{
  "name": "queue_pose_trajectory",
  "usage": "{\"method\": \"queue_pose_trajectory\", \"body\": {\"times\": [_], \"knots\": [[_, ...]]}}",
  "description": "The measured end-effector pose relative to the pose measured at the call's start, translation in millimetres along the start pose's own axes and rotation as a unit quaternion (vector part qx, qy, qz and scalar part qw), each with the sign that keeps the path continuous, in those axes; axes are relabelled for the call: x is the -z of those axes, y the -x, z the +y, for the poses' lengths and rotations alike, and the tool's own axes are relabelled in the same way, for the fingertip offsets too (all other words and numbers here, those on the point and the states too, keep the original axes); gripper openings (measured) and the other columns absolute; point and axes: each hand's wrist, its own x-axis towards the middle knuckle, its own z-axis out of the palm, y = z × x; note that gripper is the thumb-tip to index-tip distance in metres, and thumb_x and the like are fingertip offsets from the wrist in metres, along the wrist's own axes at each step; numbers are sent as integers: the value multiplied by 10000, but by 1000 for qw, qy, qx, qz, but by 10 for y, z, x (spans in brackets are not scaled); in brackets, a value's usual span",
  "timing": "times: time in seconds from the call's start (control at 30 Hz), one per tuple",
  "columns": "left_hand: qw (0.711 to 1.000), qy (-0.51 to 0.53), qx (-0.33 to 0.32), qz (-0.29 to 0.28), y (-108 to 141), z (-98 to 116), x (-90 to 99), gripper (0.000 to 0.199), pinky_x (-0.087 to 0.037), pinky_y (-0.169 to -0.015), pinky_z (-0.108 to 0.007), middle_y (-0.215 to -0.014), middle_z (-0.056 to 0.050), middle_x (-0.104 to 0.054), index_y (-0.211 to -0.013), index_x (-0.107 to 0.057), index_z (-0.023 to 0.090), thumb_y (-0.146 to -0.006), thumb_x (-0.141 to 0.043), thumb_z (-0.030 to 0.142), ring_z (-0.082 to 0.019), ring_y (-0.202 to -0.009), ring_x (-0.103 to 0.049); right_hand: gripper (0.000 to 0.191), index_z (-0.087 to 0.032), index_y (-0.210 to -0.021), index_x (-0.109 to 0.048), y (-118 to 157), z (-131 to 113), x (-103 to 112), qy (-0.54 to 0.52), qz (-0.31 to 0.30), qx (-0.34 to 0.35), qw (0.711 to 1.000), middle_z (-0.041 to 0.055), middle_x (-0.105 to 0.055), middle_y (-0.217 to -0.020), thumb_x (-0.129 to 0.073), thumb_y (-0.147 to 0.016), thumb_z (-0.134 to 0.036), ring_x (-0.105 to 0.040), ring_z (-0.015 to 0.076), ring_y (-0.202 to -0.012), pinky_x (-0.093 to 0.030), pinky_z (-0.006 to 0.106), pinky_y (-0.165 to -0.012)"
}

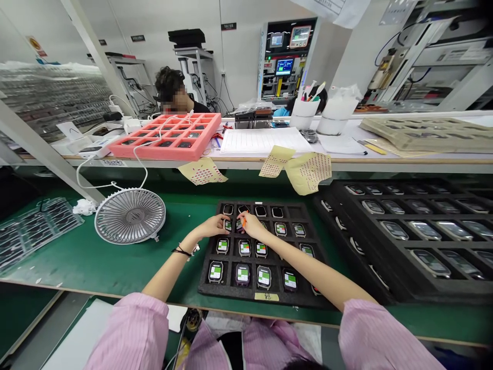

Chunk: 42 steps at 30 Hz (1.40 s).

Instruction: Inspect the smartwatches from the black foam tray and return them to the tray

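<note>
A black foam tray [239, 294] lies on the green bench in front of me, its pockets filled with smartwatches. Many screens are lit green and white, while those in the far row are dark. My left hand [213, 226] reaches in from the left, thumb and fingers closed on the edge of a smartwatch [228, 225] in the second row from the back. Just beside it, my right hand [252, 224] is closed, with a small orange thing [244, 221] at its fingertips. It is over the neighbouring watch [239, 226], partly covered by the fingers.
To the left stand a grey fan [131, 216] and clear plastic trays [36, 231]. Stacked black trays of watches [408, 231] occupy the right. On the shelf ahead are a pink foam tray [165, 149], papers [264, 140] and white cups [304, 114]. A person [175, 92] sits beyond.
</note>
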Motion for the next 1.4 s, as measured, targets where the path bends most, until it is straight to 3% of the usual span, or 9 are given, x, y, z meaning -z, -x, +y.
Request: {"method": "queue_pose_trajectory", "body": {"times": [0.17,0.27,0.4,0.6,0.7,0.8,0.9,1.03,1.4], "knots": [[994,95,-28,48,147,190,101,585,-490,-679,-270,-833,-32,-676,-1163,-522,151,-670,-777,334,-167,-790,-662,188,-176,-1044,-506,154,-133,361,-134,-33,3,990,22,-633,-694,-355,-966,-256,-675,160,-546,-444,215,-403],[979,193,-35,56,225,468,77,592,-437,-603,-230,-971,-73,-685,-1170,-514,183,-657,-787,297,-164,-813,-656,240,-174,-1088,-533,299,-247,666,-190,-52,29,980,43,-664,-790,-539,-892,-312,-712,179,-651,-488,223,-454],[966,254,-44,18,214,897,-50,533,-313,-493,-181,-936,-58,-665,-1162,-527,192,-701,-755,333,-126,-741,-626,402,-182,-1093,-578,451,-361,962,-250,-72,85,962,35,-666,-885,-744,-742,-288,-702,160,-649,-472,207,-449],[962,248,-107,46,54,1308,-194,398,-333,-460,-177,-873,-28,-673,-1102,-553,196,-762,-699,343,-107,-655,-598,316,-159,-974,-609,537,-432,1150,-213,33,91,972,-18,-617,-633,-669,-802,-418,-613,121,-436,-338,174,-324],[960,247,-112,66,-14,1380,-234,282,-347,-432,-182,-792,-20,-662,-1033,-584,183,-836,-613,384,-94,-571,-565,307,-166,-977,-608,573,-438,1211,-231,36,82,969,-16,-615,-611,-625,-834,-436,-630,132,-464,-348,169,-334],[956,255,-116,84,-48,1388,-274,282,-377,-436,-186,-811,-17,-662,-1018,-594,184,-866,-567,420,-86,-550,-557,302,-182,-1038,-599,605,-436,1256,-246,2,102,964,10,-652,-758,-662,-815,-376,-665,143,-548,-379,176,-352],[954,257,-133,81,-52,1367,-308,311,-437,-492,-193,-851,-23,-661,-1040,-573,188,-845,-603,428,-100,-614,-582,310,-190,-1076,-584,617,-432,1274,-246,-29,111,962,40,-657,-904,-666,-818,-341,-677,142,-599,-391,180,-363],[954,249,-152,72,-47,1355,-333,356,-499,-609,-224,-911,-46,-657,-1052,-549,180,-815,-652,425,-136,-756,-617,313,-188,-1091,-566,624,-424,1267,-231,-23,128,964,54,-653,-954,-660,-830,-334,-664,125,-584,-403,187,-379],[947,285,-134,56,-25,1386,-332,392,-466,-612,-218,-889,-32,-630,-1051,-534,176,-824,-636,479,-127,-748,-587,282,-193,-1079,-582,675,-443,1234,-223,0,125,967,12,-624,-804,-641,-864,-367,-658,135,-562,-394,199,-392]]}}
